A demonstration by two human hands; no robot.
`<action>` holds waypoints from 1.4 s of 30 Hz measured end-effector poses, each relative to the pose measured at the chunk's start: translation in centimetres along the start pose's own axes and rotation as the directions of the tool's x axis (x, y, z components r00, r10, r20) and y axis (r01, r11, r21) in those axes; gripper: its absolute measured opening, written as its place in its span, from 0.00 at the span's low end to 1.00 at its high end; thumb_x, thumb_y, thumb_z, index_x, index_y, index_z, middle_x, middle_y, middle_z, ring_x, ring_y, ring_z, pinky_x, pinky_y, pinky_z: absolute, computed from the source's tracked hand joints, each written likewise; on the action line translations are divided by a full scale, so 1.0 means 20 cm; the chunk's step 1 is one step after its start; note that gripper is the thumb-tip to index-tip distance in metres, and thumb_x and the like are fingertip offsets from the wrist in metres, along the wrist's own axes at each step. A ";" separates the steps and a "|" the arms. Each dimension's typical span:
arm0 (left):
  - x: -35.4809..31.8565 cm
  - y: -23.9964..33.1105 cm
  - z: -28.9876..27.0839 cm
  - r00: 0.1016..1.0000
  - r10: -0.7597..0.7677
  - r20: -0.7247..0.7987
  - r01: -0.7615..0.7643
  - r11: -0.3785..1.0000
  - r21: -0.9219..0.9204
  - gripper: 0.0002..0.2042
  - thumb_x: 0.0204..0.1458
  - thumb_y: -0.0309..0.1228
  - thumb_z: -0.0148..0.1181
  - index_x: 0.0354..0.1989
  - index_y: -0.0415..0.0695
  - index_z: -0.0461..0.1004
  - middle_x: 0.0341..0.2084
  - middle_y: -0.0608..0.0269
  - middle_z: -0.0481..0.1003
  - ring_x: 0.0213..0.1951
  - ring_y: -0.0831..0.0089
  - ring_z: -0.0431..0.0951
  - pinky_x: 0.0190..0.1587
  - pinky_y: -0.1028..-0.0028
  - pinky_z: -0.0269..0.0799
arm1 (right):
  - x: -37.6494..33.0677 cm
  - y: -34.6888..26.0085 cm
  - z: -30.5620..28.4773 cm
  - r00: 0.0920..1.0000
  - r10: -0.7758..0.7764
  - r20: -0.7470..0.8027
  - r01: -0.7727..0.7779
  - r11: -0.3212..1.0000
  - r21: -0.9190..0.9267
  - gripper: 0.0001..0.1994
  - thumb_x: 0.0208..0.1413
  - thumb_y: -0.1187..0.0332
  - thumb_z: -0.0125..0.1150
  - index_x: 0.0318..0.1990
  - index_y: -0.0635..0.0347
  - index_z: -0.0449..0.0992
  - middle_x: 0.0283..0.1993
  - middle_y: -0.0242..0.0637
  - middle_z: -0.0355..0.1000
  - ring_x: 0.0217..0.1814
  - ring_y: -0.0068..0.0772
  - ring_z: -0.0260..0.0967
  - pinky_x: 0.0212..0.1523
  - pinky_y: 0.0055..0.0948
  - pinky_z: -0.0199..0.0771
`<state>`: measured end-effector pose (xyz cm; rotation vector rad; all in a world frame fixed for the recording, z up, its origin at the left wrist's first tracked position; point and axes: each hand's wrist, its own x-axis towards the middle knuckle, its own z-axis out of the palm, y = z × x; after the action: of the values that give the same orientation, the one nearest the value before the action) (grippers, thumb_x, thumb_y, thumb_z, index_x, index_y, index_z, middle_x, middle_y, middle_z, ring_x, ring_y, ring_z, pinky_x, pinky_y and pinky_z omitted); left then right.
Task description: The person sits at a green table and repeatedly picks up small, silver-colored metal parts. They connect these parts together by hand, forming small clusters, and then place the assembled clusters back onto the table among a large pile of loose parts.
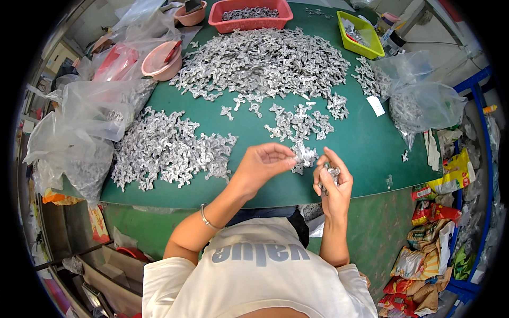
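Note:
My left hand point(263, 161) pinches a small silver metal part point(306, 154) between thumb and fingers, just above the near edge of the green table point(366, 143). My right hand point(333, 180) is curled around several of the same silver parts point(331, 174), held upright close beside the left. A small heap of parts point(299, 123) lies right behind both hands. A large heap point(262, 61) covers the table's far middle, and another heap point(167, 148) lies to the left of my left hand.
A red basket point(249, 13) holding parts stands at the far edge, a yellow-green tray point(359, 34) at far right. Pink bowls point(161, 61) and clear plastic bags point(79, 127) crowd the left side; another bag of parts point(419, 103) sits right. Snack packets point(435, 233) pile up lower right.

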<state>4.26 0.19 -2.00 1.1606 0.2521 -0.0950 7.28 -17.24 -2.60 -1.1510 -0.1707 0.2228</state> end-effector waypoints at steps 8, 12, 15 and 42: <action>-0.20 0.10 0.08 0.992 0.037 0.123 -0.032 0.999 -0.042 0.09 0.46 0.21 0.59 0.36 0.33 0.72 0.32 0.60 0.74 0.35 0.79 0.73 0.39 0.80 0.69 | -0.07 -0.10 0.04 0.978 -0.141 0.151 0.140 0.990 0.012 0.09 0.48 0.76 0.55 0.37 0.73 0.69 0.36 0.44 0.65 0.22 0.18 0.59 0.17 0.15 0.56; -0.24 0.12 0.10 0.978 0.106 0.179 -0.102 0.994 -0.035 0.09 0.46 0.20 0.58 0.37 0.32 0.72 0.32 0.61 0.74 0.35 0.80 0.72 0.37 0.81 0.69 | -0.11 -0.15 0.08 0.972 -0.217 0.090 0.221 0.974 -0.046 0.08 0.46 0.77 0.55 0.35 0.71 0.71 0.33 0.43 0.67 0.23 0.20 0.60 0.19 0.16 0.58; -0.26 0.13 0.11 0.977 0.122 0.176 -0.123 0.992 -0.010 0.09 0.46 0.20 0.58 0.37 0.32 0.73 0.31 0.61 0.74 0.34 0.80 0.72 0.35 0.82 0.69 | -0.12 -0.16 0.06 0.947 -0.265 0.183 0.279 0.958 -0.057 0.08 0.44 0.76 0.56 0.33 0.70 0.72 0.32 0.43 0.68 0.23 0.21 0.61 0.21 0.17 0.59; -0.27 0.11 0.12 0.991 -0.016 0.135 0.027 0.997 -0.075 0.09 0.51 0.29 0.55 0.29 0.34 0.75 0.21 0.60 0.75 0.24 0.78 0.73 0.29 0.80 0.69 | -0.13 -0.15 0.08 0.979 0.098 0.177 -0.151 0.937 0.316 0.06 0.52 0.74 0.52 0.34 0.67 0.65 0.33 0.42 0.64 0.25 0.22 0.60 0.14 0.15 0.58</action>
<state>-0.15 -1.35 2.16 1.0703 0.1481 -0.1802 4.69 -17.63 0.71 -0.8114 -0.1926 0.4403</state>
